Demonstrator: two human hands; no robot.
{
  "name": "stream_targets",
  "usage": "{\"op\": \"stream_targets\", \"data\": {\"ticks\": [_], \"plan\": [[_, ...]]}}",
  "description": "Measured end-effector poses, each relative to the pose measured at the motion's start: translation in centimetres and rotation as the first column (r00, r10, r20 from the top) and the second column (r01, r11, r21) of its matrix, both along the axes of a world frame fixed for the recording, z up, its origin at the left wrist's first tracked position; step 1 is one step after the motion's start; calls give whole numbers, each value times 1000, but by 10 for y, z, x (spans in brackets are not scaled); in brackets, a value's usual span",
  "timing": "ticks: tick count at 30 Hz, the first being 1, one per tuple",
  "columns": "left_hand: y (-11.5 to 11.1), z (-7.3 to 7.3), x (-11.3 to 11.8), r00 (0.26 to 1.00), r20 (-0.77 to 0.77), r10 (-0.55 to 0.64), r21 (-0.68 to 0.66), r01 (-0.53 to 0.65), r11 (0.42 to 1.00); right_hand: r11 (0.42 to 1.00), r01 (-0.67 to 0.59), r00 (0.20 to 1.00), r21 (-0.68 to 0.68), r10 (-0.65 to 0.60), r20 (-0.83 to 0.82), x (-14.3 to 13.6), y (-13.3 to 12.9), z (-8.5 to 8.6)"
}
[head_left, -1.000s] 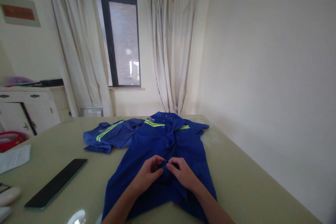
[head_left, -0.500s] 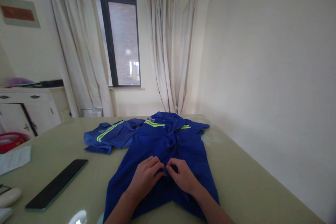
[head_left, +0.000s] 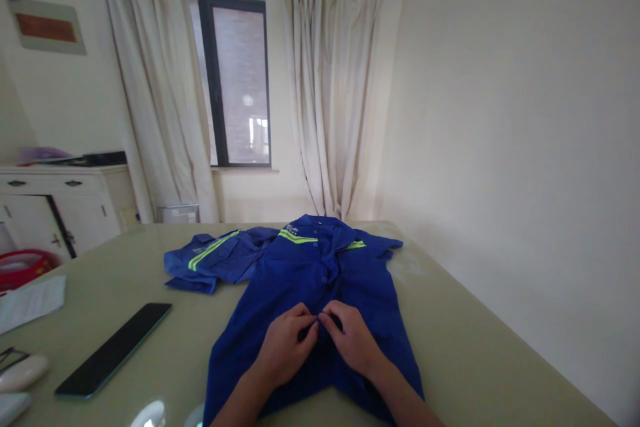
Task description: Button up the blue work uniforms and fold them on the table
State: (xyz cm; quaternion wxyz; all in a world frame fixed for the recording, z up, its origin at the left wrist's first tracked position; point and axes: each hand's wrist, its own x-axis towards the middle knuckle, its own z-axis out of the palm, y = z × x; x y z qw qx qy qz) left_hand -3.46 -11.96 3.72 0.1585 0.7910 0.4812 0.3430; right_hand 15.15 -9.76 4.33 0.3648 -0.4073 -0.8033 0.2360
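A blue short-sleeved shirt [head_left: 280, 280] with yellow-green stripes lies spread on the table, its collar at the far end. Both hands are over the lower part of its front opening. My left hand [head_left: 287, 343] pinches the shirt's front edge between thumb and fingers. Touching it at the fingertips, my right hand [head_left: 347, 333] pinches the same edge from the other side. Whatever small part sits between the fingertips is too small to make out. Beside the shirt, at the left, lies a second blue garment [head_left: 230, 260] with a similar stripe.
On the pale green table [head_left: 470, 347], a black flat device [head_left: 115, 350] lies at the left, near a paper sheet [head_left: 35, 303] and a white mouse-like object [head_left: 25, 373]. A red basin [head_left: 25, 269] is beyond the left edge. A wall runs along the right.
The fingertips of my left hand have closed in toward my right hand on the shirt's edge. The whole view has shifted slightly, with things appearing a little further right.
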Motion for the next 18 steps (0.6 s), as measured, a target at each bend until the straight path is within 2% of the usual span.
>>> {"op": "stream_targets", "data": {"ticks": [2,4,6,7,8,9,10,11,12,13,16,17,18], "plan": [[4,-1,-1,983,184,-21,-128,45,991,999,-25,997,-37,22,-69,1,1,5],[7,1,-3,937,346,43,-217,35,975,995,-41,985,-95,24,-170,4,4,11],[5,7,-4,884,453,113,-304,34,952,983,-65,956,-170,12,-294,9,11,15],[2,10,-4,876,473,93,-354,93,931,975,-73,937,-210,-5,-348,12,14,15],[-2,14,-3,880,474,30,-417,194,888,966,-75,923,-249,-27,-384,14,18,15],[-7,17,-1,885,461,-64,-491,315,813,956,-70,918,-284,-50,-394,17,21,14],[-13,18,3,883,436,-171,-566,417,711,950,-52,924,-308,-71,-376,19,23,12],[-18,18,7,878,405,-254,-631,469,618,949,-23,941,-313,-85,-327,19,23,9],[-23,16,12,883,371,-290,-674,470,570,954,13,965,-300,-91,-247,19,22,6],[-26,12,18,898,334,-286,-697,440,566,961,52,985,-271,-95,-146,18,19,4],[-27,1,28,939,284,-196,-713,343,612,978,140,984,-156,-120,132,13,7,-1],[-24,-1,28,943,287,-168,-695,325,641,979,146,976,-142,-119,181,11,4,-2],[-19,-3,25,946,287,-148,-652,306,694,981,137,972,-136,-108,207,10,2,-3]]}}
